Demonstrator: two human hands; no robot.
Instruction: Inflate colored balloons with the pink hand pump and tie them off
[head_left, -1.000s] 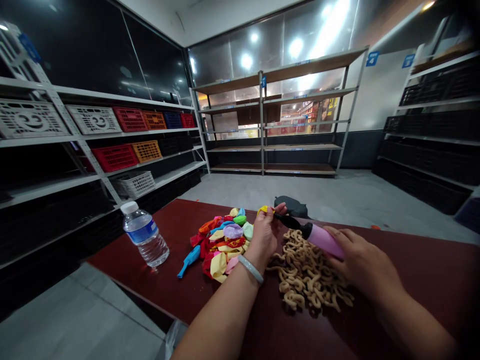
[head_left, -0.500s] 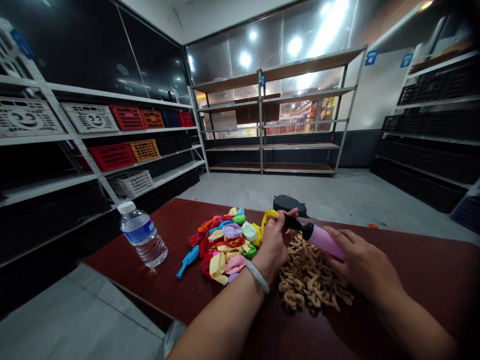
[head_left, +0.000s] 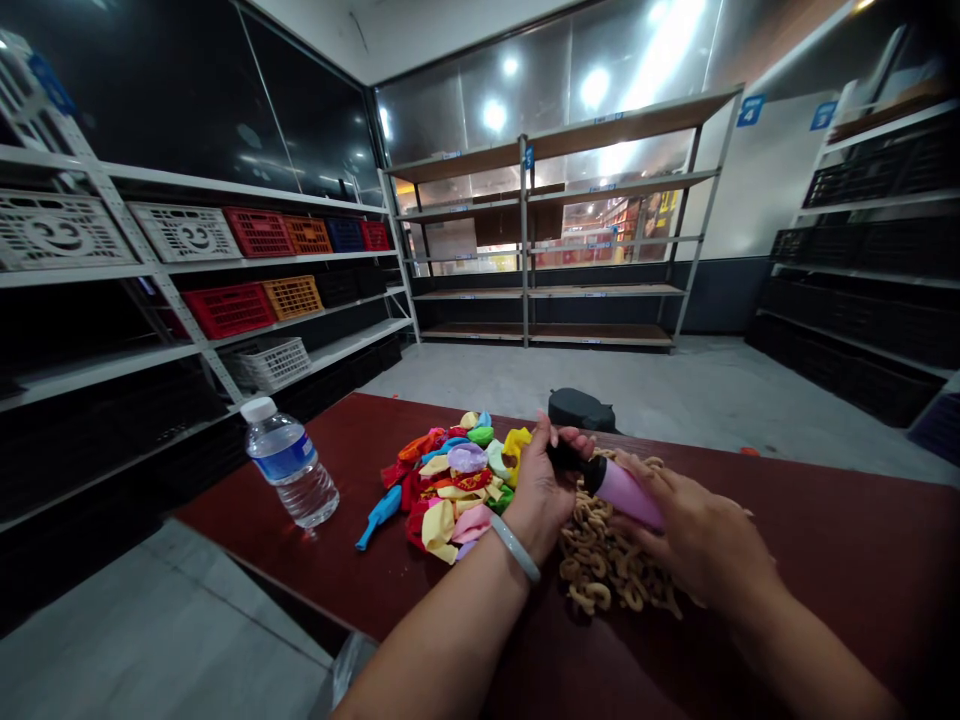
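My right hand (head_left: 694,530) is wrapped around the pink barrel of a balloon pump (head_left: 628,494), whose black nozzle end points left. At that nozzle, my left hand (head_left: 546,485) has its fingers closed, with a yellow balloon (head_left: 517,444) showing just beyond them. The fingers hide how the balloon's neck meets the nozzle. Left of this hand lies a heap of uninflated balloons (head_left: 469,458) in many colours. Beneath the pump spreads a pile of tan, curled pieces (head_left: 607,560), partly covered by my right hand.
A water bottle (head_left: 292,470) with a white cap stands on the left of the dark red table (head_left: 315,570). Behind the table's far edge is a dark rounded object (head_left: 581,410). Shelves with crates (head_left: 259,232) line the left wall; metal racks (head_left: 600,292) stand at the back.
My right hand and the pump have shifted left, toward my left hand. The yellow balloon sits slightly lower and farther left. The view has turned a little.
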